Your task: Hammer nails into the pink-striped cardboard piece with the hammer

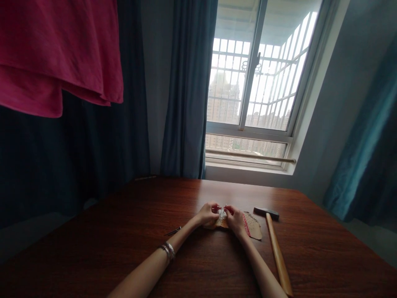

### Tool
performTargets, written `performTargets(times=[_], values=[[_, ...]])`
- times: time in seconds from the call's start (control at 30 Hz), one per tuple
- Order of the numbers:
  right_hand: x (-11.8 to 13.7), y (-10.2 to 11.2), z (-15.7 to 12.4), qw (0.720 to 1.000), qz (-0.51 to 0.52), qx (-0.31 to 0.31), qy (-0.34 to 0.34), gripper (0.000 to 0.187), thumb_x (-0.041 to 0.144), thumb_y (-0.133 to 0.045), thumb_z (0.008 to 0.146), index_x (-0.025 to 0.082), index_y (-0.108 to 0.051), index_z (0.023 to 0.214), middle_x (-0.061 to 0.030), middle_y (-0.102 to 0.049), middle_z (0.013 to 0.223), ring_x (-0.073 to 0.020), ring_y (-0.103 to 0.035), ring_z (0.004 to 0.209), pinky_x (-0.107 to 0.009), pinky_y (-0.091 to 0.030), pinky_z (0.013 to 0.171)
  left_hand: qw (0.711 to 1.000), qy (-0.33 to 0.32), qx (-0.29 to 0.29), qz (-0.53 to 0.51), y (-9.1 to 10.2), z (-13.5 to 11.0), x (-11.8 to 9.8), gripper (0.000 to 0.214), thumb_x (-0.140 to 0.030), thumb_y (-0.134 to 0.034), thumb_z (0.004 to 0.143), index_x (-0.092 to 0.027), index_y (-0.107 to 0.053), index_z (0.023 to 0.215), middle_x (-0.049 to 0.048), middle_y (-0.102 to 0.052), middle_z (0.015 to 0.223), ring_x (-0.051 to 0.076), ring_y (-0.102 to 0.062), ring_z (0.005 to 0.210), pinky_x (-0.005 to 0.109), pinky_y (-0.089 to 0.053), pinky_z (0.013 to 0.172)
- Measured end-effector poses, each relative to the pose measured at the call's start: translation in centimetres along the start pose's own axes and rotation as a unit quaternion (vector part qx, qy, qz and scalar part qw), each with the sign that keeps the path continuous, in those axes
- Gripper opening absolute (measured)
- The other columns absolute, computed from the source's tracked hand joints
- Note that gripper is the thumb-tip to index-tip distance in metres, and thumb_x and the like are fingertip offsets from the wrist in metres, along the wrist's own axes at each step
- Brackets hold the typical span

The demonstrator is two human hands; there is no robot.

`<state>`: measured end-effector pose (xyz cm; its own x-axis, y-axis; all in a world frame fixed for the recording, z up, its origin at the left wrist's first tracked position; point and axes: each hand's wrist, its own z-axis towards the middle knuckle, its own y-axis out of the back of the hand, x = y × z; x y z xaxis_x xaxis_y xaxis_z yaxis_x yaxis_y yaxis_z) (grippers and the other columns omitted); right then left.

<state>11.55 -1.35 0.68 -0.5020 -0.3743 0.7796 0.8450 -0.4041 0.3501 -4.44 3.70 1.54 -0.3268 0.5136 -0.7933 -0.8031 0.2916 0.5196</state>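
Observation:
My left hand [210,213], a silvery bracelet on its wrist, is closed in a pinch with the fingertips turned inward. Facing it, my right hand [235,218] pinches too, thumb against fingers. Small thin bits show at both sets of fingertips, too small to name. Under and between the hands lies a tan, cardboard-like piece [254,227] with dark slanted marks and a pinkish-red band along its right part. An orange-brown patch with pale speckles [222,223] shows between the hands. The hands hide much of the middle.
A hammer [274,244] with a wooden handle lies right of my right forearm. Small dark scissors or pliers [173,231] rest left of my left forearm. The brown wooden table [124,244] reaches toward the window [242,107]. Pink cloth [62,54] hangs at upper left.

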Motion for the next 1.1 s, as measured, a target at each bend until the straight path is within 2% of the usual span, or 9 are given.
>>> performTargets(times=[0.2,0.5,0.77,1.1], values=[[0.0,-0.1,-0.1,1.000,-0.006,0.007,0.012,0.021,0.029,-0.048,0.075,0.023,-0.068,0.077,-0.0036,-0.069,0.077,-0.0191,-0.060,0.070,-0.029,-0.044,0.065,1.000,0.004,-0.003,0.003,-0.3,0.1,0.7,0.029,-0.019,-0.062,0.059,-0.013,-0.065,0.087,0.0038,-0.065,0.084,0.016,-0.059,0.077,0.026,-0.048,0.071],[0.1,-0.2,-0.3,0.999,-0.026,0.022,0.031,0.019,0.025,-0.048,0.076,0.023,-0.067,0.075,-0.0038,-0.066,0.076,-0.0189,-0.059,0.071,-0.029,-0.043,0.069,0.998,-0.008,-0.004,-0.069,-0.4,0.2,1.4,0.034,-0.017,-0.061,0.061,-0.012,-0.062,0.095,0.0045,-0.065,0.084,0.015,-0.060,0.078,0.027,-0.049,0.073],[0.5,0.0,-0.5,0.998,-0.040,0.031,0.028,0.018,0.025,-0.049,0.076,0.023,-0.067,0.076,-0.0037,-0.064,0.076,-0.0185,-0.057,0.072,-0.028,-0.043,0.071,0.999,0.003,-0.018,-0.051,-0.3,0.3,0.7,0.023,-0.020,-0.061,0.064,-0.012,-0.064,0.086,0.0039,-0.066,0.081,0.015,-0.061,0.076,0.027,-0.049,0.073],[0.6,0.0,-0.5,0.997,-0.043,0.040,0.039,0.019,0.020,-0.049,0.075,0.023,-0.067,0.075,-0.0038,-0.063,0.075,-0.0181,-0.057,0.070,-0.028,-0.042,0.070,1.000,-0.020,-0.010,0.000,-1.1,1.1,0.4,0.027,-0.027,-0.063,0.066,-0.014,-0.065,0.088,0.0033,-0.066,0.084,0.014,-0.059,0.074,0.023,-0.047,0.068]])
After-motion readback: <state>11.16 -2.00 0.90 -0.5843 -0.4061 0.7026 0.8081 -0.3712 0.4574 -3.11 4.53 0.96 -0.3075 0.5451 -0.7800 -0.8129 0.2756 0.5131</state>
